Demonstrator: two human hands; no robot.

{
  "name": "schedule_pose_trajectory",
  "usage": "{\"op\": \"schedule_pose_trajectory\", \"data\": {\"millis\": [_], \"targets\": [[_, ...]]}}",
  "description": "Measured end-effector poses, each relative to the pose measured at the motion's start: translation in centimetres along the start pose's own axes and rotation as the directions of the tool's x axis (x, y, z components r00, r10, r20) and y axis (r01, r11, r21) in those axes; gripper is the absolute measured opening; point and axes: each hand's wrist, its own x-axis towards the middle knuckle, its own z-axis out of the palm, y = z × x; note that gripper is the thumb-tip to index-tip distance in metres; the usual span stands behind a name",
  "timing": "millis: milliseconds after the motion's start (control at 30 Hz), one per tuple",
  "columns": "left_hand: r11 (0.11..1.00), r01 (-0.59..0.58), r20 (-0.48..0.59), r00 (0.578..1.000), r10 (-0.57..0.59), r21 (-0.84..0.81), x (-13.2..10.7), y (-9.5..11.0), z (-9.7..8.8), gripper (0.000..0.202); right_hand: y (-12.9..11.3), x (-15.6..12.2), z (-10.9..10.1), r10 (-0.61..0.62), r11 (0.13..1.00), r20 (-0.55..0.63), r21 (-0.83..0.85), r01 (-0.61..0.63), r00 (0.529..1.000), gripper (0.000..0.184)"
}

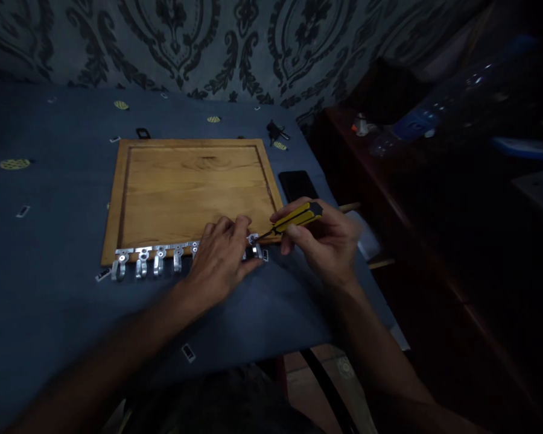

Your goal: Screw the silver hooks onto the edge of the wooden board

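Observation:
A wooden framed board [190,193] lies flat, and along its near edge runs a metal hook rail [160,248] with several silver hooks. My left hand [219,259] is closed over the rail towards its right end, fingers on the board side and thumb near the hooks, hiding part of it. In my right hand [328,244] is a screwdriver [298,217] with a yellow and black handle, tilted down to the left. Its tip meets the rail at the rightmost hook [256,248]; the screw there is too small to make out.
A dark phone [297,185] and keys [276,131] lie right of the board on the blue patterned cloth [49,253]. Beyond the cloth's right edge, a plastic bottle [416,123] lies on dark red furniture [389,199]. A patterned wall [176,42] stands behind.

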Motion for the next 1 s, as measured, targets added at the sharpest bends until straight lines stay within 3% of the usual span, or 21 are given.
{"op": "schedule_pose_trajectory", "data": {"millis": [167,333,433,633,1000], "targets": [[1.000,0.009,-0.010,1.000,-0.009,0.002,0.0,0.0,-0.1,0.048,0.0,-0.1,0.5,-0.018,0.998,-0.089,-0.070,0.012,0.996,0.015],[1.000,0.010,-0.015,1.000,-0.010,-0.008,0.0,0.1,-0.2,0.048,0.6,-0.7,0.7,-0.164,0.973,-0.127,-0.183,0.139,0.978,0.008],[1.000,0.005,-0.013,1.000,-0.005,-0.002,-0.1,0.1,-0.2,0.047,0.9,-1.1,0.9,-0.191,0.972,-0.173,-0.172,0.161,0.966,0.006],[1.000,0.000,0.000,1.000,0.000,-0.001,-0.1,-0.2,0.1,0.047,0.2,-1.0,1.3,-0.218,0.974,-0.436,-0.152,0.167,0.873,0.015],[1.000,0.008,0.004,1.000,-0.008,-0.003,0.0,0.0,-0.1,0.047,0.9,-1.2,1.1,-0.153,0.981,-0.317,-0.163,0.105,0.936,0.011]]}}
